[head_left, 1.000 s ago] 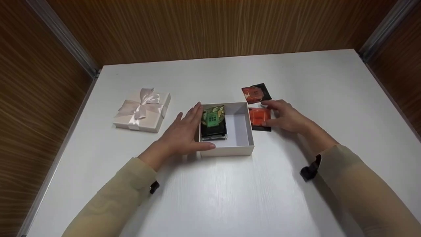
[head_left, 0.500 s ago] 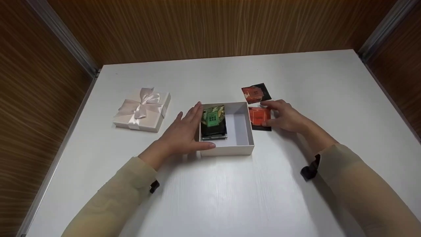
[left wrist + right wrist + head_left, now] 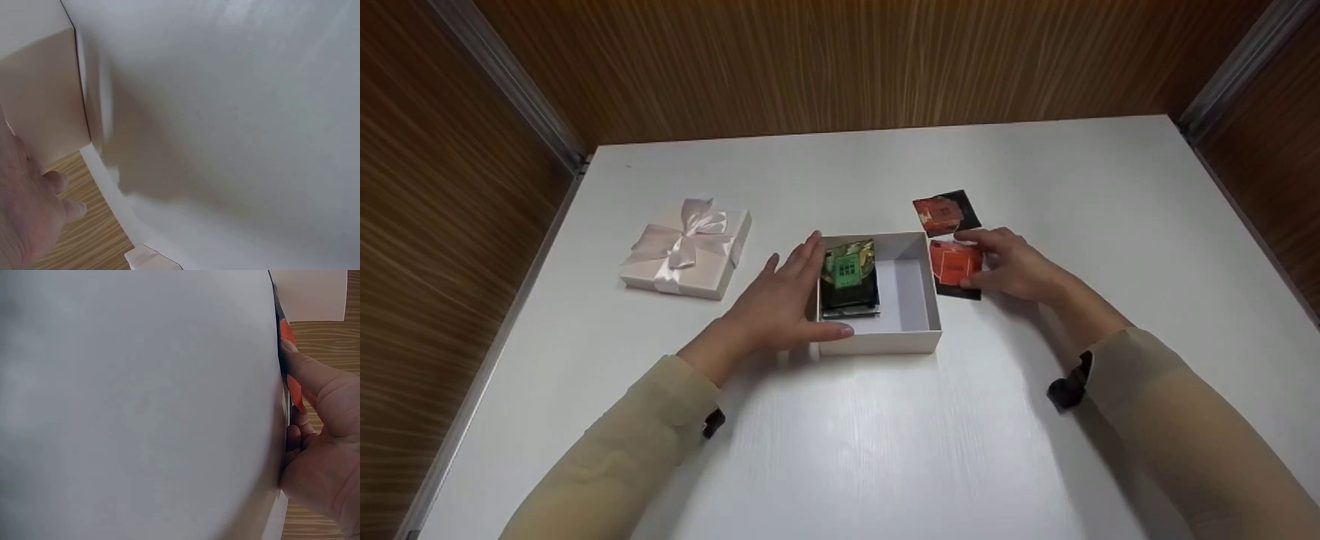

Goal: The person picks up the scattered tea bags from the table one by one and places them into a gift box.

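An open white box [image 3: 879, 343] stands mid-table with a small stack of sachets in its left half; the top sachet [image 3: 849, 274] is black and green. My left hand [image 3: 780, 307] lies along the box's left side, fingers extended, thumb reaching over the front left corner. In the left wrist view, that hand [image 3: 28, 208] is beside the box's wall [image 3: 45, 95]. Right of the box, my right hand [image 3: 1016, 270] pinches an orange-red and black sachet [image 3: 952, 262] between thumb and fingers. The right wrist view shows the thumb [image 3: 312, 371] on this sachet [image 3: 293, 391].
Another red and black sachet [image 3: 945, 213] lies just behind the pinched one. At the left, a pale pink box lid [image 3: 690, 262] with a satin ribbon bow [image 3: 686, 238] rests on the white table [image 3: 840, 442]. Wood-grain panels [image 3: 840, 67] border the table's back and sides.
The pinched sachet has turned slightly and its back edge has risen a little between the right hand's fingers. Both hands and the box are otherwise nearly still.
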`<state>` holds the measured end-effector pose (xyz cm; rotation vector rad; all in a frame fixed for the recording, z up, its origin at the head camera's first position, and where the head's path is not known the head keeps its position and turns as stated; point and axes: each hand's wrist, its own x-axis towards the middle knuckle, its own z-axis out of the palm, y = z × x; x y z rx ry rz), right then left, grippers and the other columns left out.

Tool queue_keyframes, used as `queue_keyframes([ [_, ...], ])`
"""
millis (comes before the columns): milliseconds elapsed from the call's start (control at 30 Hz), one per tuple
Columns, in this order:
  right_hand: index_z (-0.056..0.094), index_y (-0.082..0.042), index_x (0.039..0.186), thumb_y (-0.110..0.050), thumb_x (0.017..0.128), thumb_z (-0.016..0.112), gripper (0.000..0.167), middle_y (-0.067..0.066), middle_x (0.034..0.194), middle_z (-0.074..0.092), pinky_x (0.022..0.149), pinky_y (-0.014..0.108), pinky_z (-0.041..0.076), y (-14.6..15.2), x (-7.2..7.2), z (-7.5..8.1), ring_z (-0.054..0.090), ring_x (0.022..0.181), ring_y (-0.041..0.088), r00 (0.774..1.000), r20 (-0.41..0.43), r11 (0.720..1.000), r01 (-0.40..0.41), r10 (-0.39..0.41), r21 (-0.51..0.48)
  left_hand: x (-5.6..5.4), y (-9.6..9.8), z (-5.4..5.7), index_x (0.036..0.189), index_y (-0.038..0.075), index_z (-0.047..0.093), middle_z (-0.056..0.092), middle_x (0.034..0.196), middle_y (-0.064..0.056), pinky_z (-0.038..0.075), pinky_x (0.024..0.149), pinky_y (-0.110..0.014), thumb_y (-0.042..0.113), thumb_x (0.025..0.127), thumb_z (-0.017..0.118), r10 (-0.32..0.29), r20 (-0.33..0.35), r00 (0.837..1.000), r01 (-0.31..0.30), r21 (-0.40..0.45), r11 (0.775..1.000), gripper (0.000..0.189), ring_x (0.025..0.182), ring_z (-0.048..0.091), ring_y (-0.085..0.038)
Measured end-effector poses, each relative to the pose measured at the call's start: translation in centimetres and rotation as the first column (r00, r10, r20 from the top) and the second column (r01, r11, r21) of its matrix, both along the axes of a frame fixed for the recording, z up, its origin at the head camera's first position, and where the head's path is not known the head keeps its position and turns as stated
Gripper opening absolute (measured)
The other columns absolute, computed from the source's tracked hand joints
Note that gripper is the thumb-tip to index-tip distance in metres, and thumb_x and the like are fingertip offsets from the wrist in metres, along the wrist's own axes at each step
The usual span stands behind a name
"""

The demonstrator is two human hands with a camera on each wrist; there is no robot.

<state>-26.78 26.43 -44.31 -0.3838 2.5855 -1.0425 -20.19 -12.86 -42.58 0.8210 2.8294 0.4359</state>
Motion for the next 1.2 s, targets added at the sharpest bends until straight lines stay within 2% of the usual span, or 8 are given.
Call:
queue_keyframes([
  [233, 0.043, -0.015, 0.163, -0.012, 0.098, 0.077, 0.073, 0.024, 0.147, 0.045, 0.121, 0.062, 0.030, 0.2, -0.1, 0.0, 0.040, 0.142, 0.043, 1.000, 0.027, 0.999, -0.002, 0.003, -0.032, 0.0, 0.1, 0.0, 0.169, 0.006, -0.008, -0.009, 0.178, -0.009, 0.008, 0.130, -0.055, 0.094, 0.084, 0.048, 0.001, 0.006, 1.000, -0.001, 0.004, 1.000, 0.135, 0.163, 0.001, -0.023],
  [400, 0.039, -0.019, 0.166, -0.010, 0.102, 0.072, 0.072, 0.022, 0.146, 0.047, 0.114, 0.056, 0.035, 0.3, -0.1, 0.1, 0.043, 0.131, 0.038, 0.999, 0.036, 0.999, 0.000, 0.002, -0.044, 0.1, 0.1, 0.2, 0.169, 0.006, -0.009, -0.010, 0.178, -0.009, 0.010, 0.130, -0.056, 0.095, 0.083, 0.047, -0.002, 0.010, 1.000, 0.002, 0.007, 1.000, 0.136, 0.163, 0.001, -0.023],
  [500, 0.037, -0.023, 0.166, -0.012, 0.106, 0.065, 0.068, 0.021, 0.154, 0.044, 0.117, 0.058, 0.032, 0.4, -0.1, 0.2, 0.041, 0.135, 0.037, 0.998, 0.054, 0.999, 0.014, -0.011, -0.052, 0.2, 0.1, 0.2, 0.169, 0.007, -0.009, -0.010, 0.178, -0.008, 0.010, 0.129, -0.057, 0.095, 0.083, 0.047, -0.004, 0.013, 1.000, 0.004, 0.010, 1.000, 0.136, 0.163, 0.000, -0.023],
  [667, 0.033, -0.035, 0.167, -0.019, 0.111, 0.055, 0.063, 0.018, 0.166, 0.033, 0.124, 0.065, 0.020, 0.5, -0.2, 0.3, 0.031, 0.149, 0.038, 0.990, 0.130, 0.995, 0.072, -0.062, -0.067, 0.3, 0.1, 0.2, 0.169, 0.007, -0.010, -0.011, 0.178, -0.008, 0.007, 0.130, -0.055, 0.096, 0.083, 0.046, -0.002, 0.018, 1.000, 0.002, 0.005, 1.000, 0.136, 0.163, 0.001, -0.024],
  [867, 0.029, -0.042, 0.168, -0.019, 0.112, 0.052, 0.065, 0.016, 0.174, 0.021, 0.126, 0.065, 0.012, 0.7, -0.4, 0.5, 0.017, 0.158, 0.039, 0.982, 0.172, 0.988, 0.105, -0.084, -0.117, 0.4, 0.0, 0.1, 0.169, 0.007, -0.009, -0.011, 0.178, -0.007, 0.009, 0.129, -0.056, 0.096, 0.083, 0.047, 0.000, 0.016, 1.000, 0.000, 0.012, 1.000, 0.136, 0.163, 0.004, -0.027],
  [1033, 0.038, -0.040, 0.165, -0.019, 0.112, 0.056, 0.060, 0.014, 0.173, 0.025, 0.127, 0.058, 0.018, 1.1, -0.6, 0.4, 0.021, 0.156, 0.035, 0.977, 0.182, 0.978, 0.141, -0.113, -0.153, 0.3, 0.0, -0.1, 0.169, 0.008, -0.010, -0.011, 0.178, -0.007, 0.008, 0.130, -0.056, 0.096, 0.083, 0.046, 0.002, 0.013, 1.000, -0.003, 0.009, 1.000, 0.136, 0.163, 0.003, -0.026],
  [1200, 0.055, -0.028, 0.157, -0.019, 0.109, 0.062, 0.050, 0.011, 0.164, 0.041, 0.120, 0.048, 0.031, 1.3, -0.4, 0.4, 0.035, 0.143, 0.029, 0.968, 0.184, 0.959, 0.208, -0.173, -0.194, 0.3, -0.1, -0.2, 0.170, 0.009, -0.010, -0.012, 0.178, -0.006, 0.008, 0.130, -0.055, 0.096, 0.082, 0.047, 0.006, 0.016, 1.000, -0.006, 0.007, 1.000, 0.136, 0.163, 0.004, -0.027],
])
